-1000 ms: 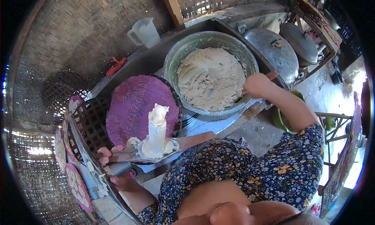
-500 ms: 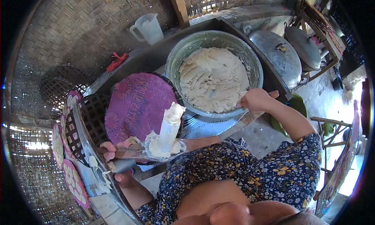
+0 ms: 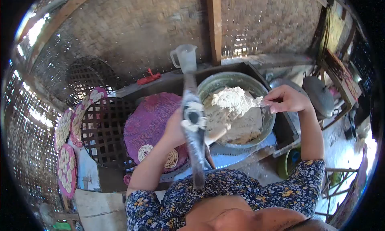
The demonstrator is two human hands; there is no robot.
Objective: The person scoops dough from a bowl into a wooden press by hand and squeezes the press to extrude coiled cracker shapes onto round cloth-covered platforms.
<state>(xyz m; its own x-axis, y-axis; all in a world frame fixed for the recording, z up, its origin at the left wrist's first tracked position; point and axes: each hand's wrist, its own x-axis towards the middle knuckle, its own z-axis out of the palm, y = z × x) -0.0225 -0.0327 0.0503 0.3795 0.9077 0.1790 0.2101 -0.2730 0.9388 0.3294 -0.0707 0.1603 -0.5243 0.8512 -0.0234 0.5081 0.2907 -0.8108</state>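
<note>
My left hand (image 3: 173, 129) is closed around a wooden press (image 3: 195, 145), a long bar tipped on end with a dough-smeared hole at its middle. A pale plunger-like rod (image 3: 218, 134) with dough on its tip sticks out beside it. My right hand (image 3: 286, 99) pinches the narrow end of a big lump of dough (image 3: 233, 101) above the basin; whether a utensil is inside it I cannot tell. More dough (image 3: 240, 129) fills the large metal basin (image 3: 262, 137). Coils of thin dough strands (image 3: 171, 158) lie on a purple cloth-covered round (image 3: 150, 106) near my left forearm.
A black lattice tray (image 3: 106, 131) stands at the left, with pink rounds (image 3: 66, 171) of dough coils beyond it. Behind are a plastic jug (image 3: 187, 58) and a red cloth scrap (image 3: 148, 76). Lidded pots (image 3: 319, 94) stand at the right, and a green tub (image 3: 284, 163) sits below.
The press has swung from lying across my front to standing on end nearer the basin. My right hand has risen from the basin's edge with a lump of dough. Coils on the purple round now show.
</note>
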